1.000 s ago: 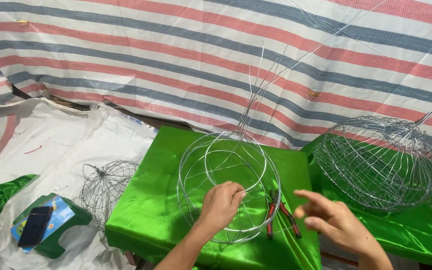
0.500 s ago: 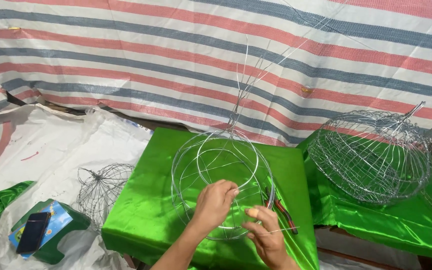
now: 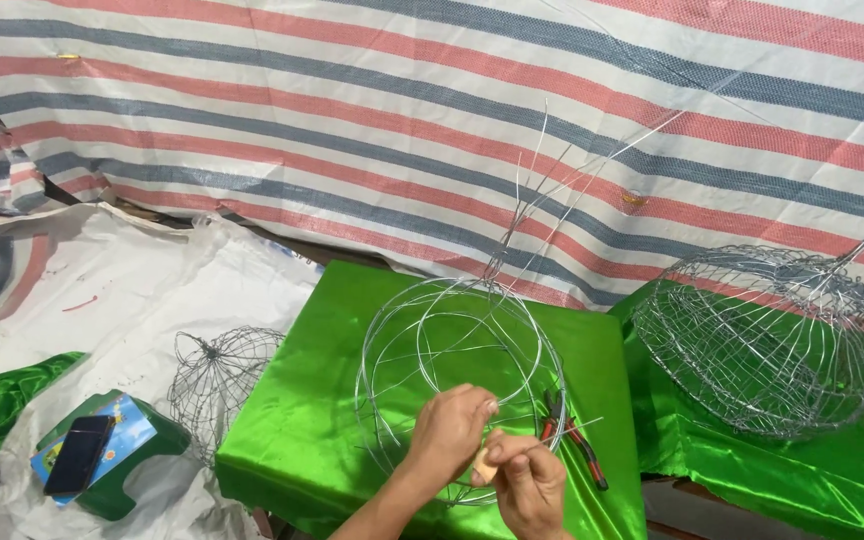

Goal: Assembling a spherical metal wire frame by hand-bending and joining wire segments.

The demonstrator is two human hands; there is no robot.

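the striped red, grey and white woven tarp [image 3: 252,130] hangs as a backdrop well beyond the fingers, and the green satin-covered table [image 3: 302,440] lies under them. off to the right of the fingers, well apart, a finished-looking dome-shaped wire mesh cage [image 3: 762,340] rests on more green cloth, densely woven with many crossing strands. to the left of the fingers, down on the white sheet, a small dark wire ball frame [image 3: 217,375] sits near a green plastic stool [image 3: 122,480] bearing a black phone [image 3: 79,453].

the round frame of bare silver wire hoops [image 3: 457,350] stands on the table right in front of the hands; it has only a few large hoops gathered at a twisted top, with long loose wire ends sticking up. next to the dense cage it looks to me like an early stage: the skeleton is shaped, the cross weaving hardly begun.

the left hand [image 3: 452,430] is curled, its fingertips [image 3: 487,408] pinching at a hoop low on the near side of the frame. the right hand [image 3: 530,487] is just below and touching it, fingers clenched around a small pale stub [image 3: 486,466], with a thin wire running out to the right. red-handled pliers [image 3: 574,445] lie untouched just right of the fingers.
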